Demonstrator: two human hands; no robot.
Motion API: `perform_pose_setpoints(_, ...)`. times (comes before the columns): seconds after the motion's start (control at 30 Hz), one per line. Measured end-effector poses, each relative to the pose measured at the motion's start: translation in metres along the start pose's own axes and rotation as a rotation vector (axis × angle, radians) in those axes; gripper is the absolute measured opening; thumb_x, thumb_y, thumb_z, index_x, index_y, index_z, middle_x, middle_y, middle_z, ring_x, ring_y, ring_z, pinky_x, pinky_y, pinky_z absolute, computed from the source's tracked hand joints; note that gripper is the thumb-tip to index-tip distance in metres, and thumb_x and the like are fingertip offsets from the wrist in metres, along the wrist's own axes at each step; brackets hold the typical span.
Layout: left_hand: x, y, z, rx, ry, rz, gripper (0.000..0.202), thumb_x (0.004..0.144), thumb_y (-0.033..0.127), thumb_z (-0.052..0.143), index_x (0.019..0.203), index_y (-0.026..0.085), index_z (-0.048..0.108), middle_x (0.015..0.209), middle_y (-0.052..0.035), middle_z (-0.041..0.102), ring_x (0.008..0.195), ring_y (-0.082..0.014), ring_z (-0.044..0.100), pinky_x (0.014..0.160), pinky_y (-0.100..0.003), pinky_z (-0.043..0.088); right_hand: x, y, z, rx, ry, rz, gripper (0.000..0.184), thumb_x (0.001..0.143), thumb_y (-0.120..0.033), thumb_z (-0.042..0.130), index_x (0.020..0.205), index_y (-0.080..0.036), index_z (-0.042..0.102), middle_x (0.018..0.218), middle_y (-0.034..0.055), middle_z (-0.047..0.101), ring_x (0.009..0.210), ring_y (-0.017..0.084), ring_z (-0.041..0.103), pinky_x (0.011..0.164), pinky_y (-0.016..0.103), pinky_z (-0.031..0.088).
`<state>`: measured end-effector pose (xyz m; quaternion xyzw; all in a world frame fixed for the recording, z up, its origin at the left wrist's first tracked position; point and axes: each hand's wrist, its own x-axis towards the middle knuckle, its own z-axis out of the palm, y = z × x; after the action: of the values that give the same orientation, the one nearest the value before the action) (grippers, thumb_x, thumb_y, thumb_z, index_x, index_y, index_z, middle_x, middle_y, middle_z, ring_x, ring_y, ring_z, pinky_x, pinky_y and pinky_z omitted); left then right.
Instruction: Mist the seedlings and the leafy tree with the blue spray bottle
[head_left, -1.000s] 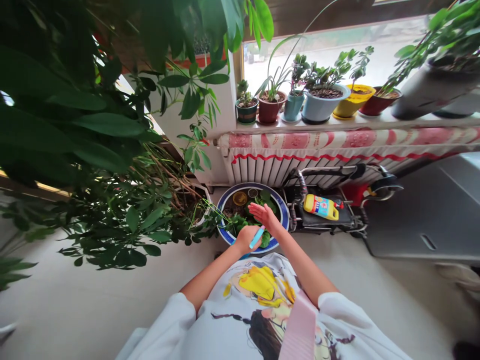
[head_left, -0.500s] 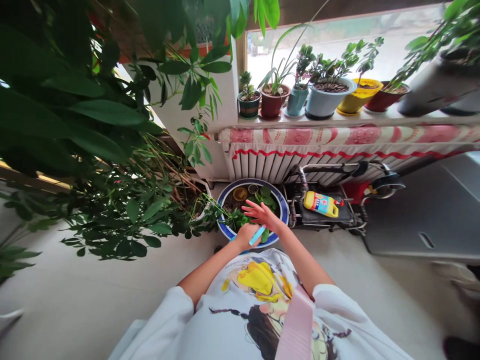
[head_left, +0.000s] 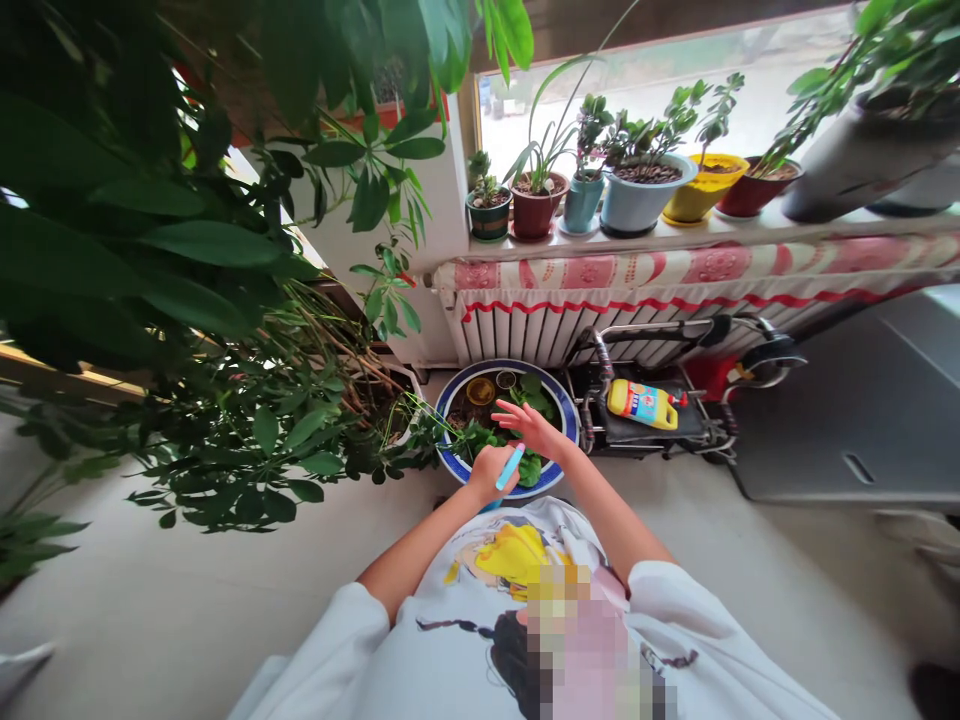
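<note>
My left hand (head_left: 491,470) is closed around a light-blue handle (head_left: 511,467) with a pinkish end; what the handle belongs to is hidden. It is over the near side of a large round pot (head_left: 573,420) with a blue-and-white rim. My right hand (head_left: 531,428) hovers above the pot's middle, fingers spread, holding nothing. Inside the pot are dark soil, green leafy plants (head_left: 529,470), a round yellowish lid-like thing (head_left: 480,391) and a small round dark-centred thing (head_left: 506,380).
A bushy potted plant (head_left: 292,430) crowds the left. At right stands a folded-looking metal-framed cart (head_left: 622,440) carrying a yellow bottle (head_left: 643,403). Behind are a radiator (head_left: 517,335) and a windowsill with several flowerpots (head_left: 645,200). A grey cabinet-like box (head_left: 847,400) is further right.
My right hand has shifted slightly right, its fingers still spread. The light-blue handle in my left hand has tilted more upright and moved slightly left. The view has shifted a little.
</note>
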<state>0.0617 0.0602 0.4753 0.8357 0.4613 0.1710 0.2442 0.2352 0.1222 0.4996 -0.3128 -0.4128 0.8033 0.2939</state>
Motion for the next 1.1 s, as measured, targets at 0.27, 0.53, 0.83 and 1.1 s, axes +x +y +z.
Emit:
perform_pose_setpoints(0.27,-0.003,0.002,-0.004,-0.054,0.006,-0.132,0.010,0.085,0.023,0.051,0.088,0.022,0.060,0.080,-0.0028,0.069,0.074,-0.0191,0.066,0.069,-0.029,0.045,-0.005,-0.006,-0.007,0.012,0.048,-0.030,0.059,0.096,-0.065,0.024,0.147,-0.039,0.038,0.150,0.0026,0.047,0.137,0.027,0.037,0.106,0.053,0.032)
perform_pose_setpoints(0.53,-0.003,-0.023,-0.006,-0.099,-0.095,-0.311,0.012,0.091,0.026,0.057,0.098,0.019,0.063,0.090,-0.0028,0.067,0.086,-0.0180,0.065,0.080,-0.032,0.051,-0.033,0.007,-0.033,0.001,0.236,-0.024,0.061,0.094,-0.068,0.022,0.146,-0.041,0.038,0.154,0.0004,0.042,0.139,0.027,0.035,0.108,0.056,0.030)
perform_pose_setpoints(0.83,0.027,-0.053,0.032,-0.161,-0.325,-0.622,0.034,0.094,0.035,0.059,0.122,0.016,0.058,0.122,-0.0095,0.061,0.104,-0.0216,0.063,0.088,-0.042,0.056,-0.057,0.025,-0.046,-0.019,0.458,-0.021,0.060,0.093,-0.065,0.029,0.145,-0.039,0.042,0.150,-0.0003,0.049,0.137,0.027,0.040,0.113,0.054,0.024)
perform_pose_setpoints(1.1,0.036,-0.065,0.044,-0.200,-0.329,-0.786,0.035,0.094,0.035,0.060,0.123,0.016,0.058,0.123,-0.0095,0.061,0.106,-0.0220,0.063,0.089,-0.043,0.055,-0.085,0.087,-0.018,0.040,0.538,0.090,0.064,0.089,-0.066,0.034,0.140,-0.030,0.050,0.132,0.0071,0.065,0.123,0.029,0.058,0.108,0.051,0.033)
